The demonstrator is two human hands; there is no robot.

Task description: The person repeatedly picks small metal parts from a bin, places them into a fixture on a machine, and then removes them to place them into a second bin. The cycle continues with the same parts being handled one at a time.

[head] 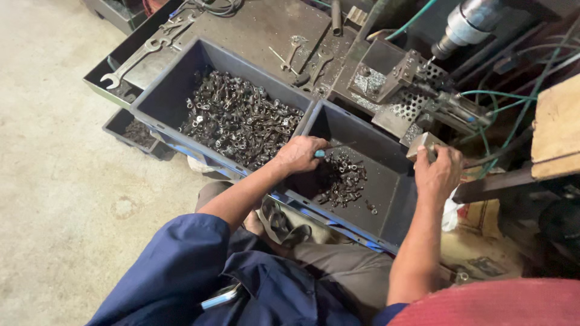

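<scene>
Bare concrete floor [54, 181] fills the left side, pale and stained, and a low dark metal workbench [260, 24] runs across the top with grey open-ended spanners [130, 63] lying along its left edge. Just in front of the bench sits a large dark grey plastic bin [158, 84], well filled with a heap of small dark metal fittings [238, 118]. My left hand [299, 154] reaches over the wall between that bin and the next one, fingers curled closed around a thin tool with a blue-green handle [320, 153] whose slim shaft points right. It hovers at the edge of a smaller pile of the same little metal parts [341, 178] lying in the second dark grey plastic bin [396, 208], which is mostly bare on its right half. Beyond that bin stands a perforated steel jig [402, 90] under a silver drill body [468, 24], with green hoses [501, 96] trailing off it. My right hand [438, 172] is clenched on a small grey metal block [426, 145] at the jig's near corner. A pale wooden board [559, 127] juts in at the far right.
</scene>
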